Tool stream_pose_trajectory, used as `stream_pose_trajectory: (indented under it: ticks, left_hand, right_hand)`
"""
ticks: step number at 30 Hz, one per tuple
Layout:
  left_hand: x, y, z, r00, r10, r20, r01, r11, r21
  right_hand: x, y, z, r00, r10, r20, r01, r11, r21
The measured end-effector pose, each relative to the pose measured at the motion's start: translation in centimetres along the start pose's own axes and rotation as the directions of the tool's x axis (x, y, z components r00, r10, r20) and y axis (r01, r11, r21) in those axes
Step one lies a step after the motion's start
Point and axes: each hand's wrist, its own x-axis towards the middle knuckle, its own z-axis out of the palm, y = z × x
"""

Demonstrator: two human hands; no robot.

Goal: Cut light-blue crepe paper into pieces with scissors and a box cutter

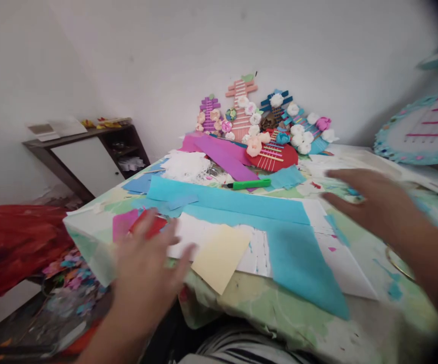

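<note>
My left hand (pixel 146 258), a little blurred, is over the near left of the table with its fingers spread and nothing in them. Under its fingertips are a red piece (pixel 150 225) and a magenta piece of paper (pixel 124 224). My right hand (pixel 366 199) hovers over the table's right side, thumb and fingers apart and free of any object. Between the hands lie turquoise paper strips (pixel 226 199), a larger turquoise sheet (pixel 302 263) and a pale yellow paper (pixel 222 255) on a white board (pixel 348 268). A green cutter knife (pixel 251 184) rests behind the strips.
Decorated guitar-shaped crafts with paper flowers (pixel 242 116) lean against the wall. Purple paper (pixel 222 156) and white shreds (pixel 186 166) lie before them. A round craft (pixel 424 129) stands at right. Left are a cabinet (pixel 82 162), red plastic (pixel 22 237) and floor scraps (pixel 75 275).
</note>
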Motion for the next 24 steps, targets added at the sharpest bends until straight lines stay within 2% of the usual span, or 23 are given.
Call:
stream_pose_trajectory:
  ticks: [1, 3, 4, 7, 9, 10, 15, 18, 21, 24]
  left_hand:
    - [0.3, 1.4, 0.6, 0.988, 0.142, 0.066, -0.136, 0.987, -0.086]
    - [0.7, 3.6, 2.1, 0.909, 0.371, 0.189, -0.321, 0.914, -0.247]
    - [0.7, 4.3, 2.9, 0.871, 0.418, 0.259, -0.336, 0.89, -0.308]
    - [0.6, 4.7, 4.7, 0.744, 0.482, 0.463, -0.291, 0.857, -0.425]
    - [0.5, 4.2, 5.2, 0.692, 0.472, 0.547, -0.242, 0.865, -0.44]
    - [0.4, 4.0, 5.4, 0.684, 0.459, 0.567, -0.223, 0.871, -0.437]
    - [0.4, 3.3, 5.4, 0.693, 0.398, 0.601, -0.169, 0.9, -0.401]
    - [0.3, 2.7, 5.3, 0.718, 0.308, 0.624, -0.118, 0.938, -0.327]
    - [0.5, 1.4, 4.8, 0.715, 0.263, 0.647, -0.112, 0.958, -0.265]
    - [1.6, 1.0, 3.9, 0.707, 0.274, 0.652, -0.14, 0.958, -0.251]
  right_hand:
    - [2.5, -1.6, 1.7, 0.995, -0.087, 0.047, 0.088, 0.996, -0.012]
    - [7.0, -4.4, 5.6, 0.954, -0.246, 0.169, 0.253, 0.967, -0.02]
    - [8.8, -5.5, 7.6, 0.928, -0.296, 0.228, 0.31, 0.951, -0.025]
    - [11.8, -7.3, 12.3, 0.914, -0.284, 0.291, 0.316, 0.946, -0.069]
    - [12.5, -7.5, 14.1, 0.909, -0.266, 0.321, 0.31, 0.946, -0.093]
    - [12.6, -7.5, 14.6, 0.906, -0.262, 0.332, 0.31, 0.945, -0.1]
    - [13.2, -6.7, 15.1, 0.89, -0.277, 0.361, 0.317, 0.947, -0.056]
    - [14.0, -6.4, 14.2, 0.914, -0.236, 0.329, 0.247, 0.969, 0.01]
    - [14.5, -5.8, 11.7, 0.973, -0.096, 0.211, 0.066, 0.987, 0.148]
    - [13.9, -4.3, 8.0, 0.995, 0.044, 0.089, -0.073, 0.929, 0.362]
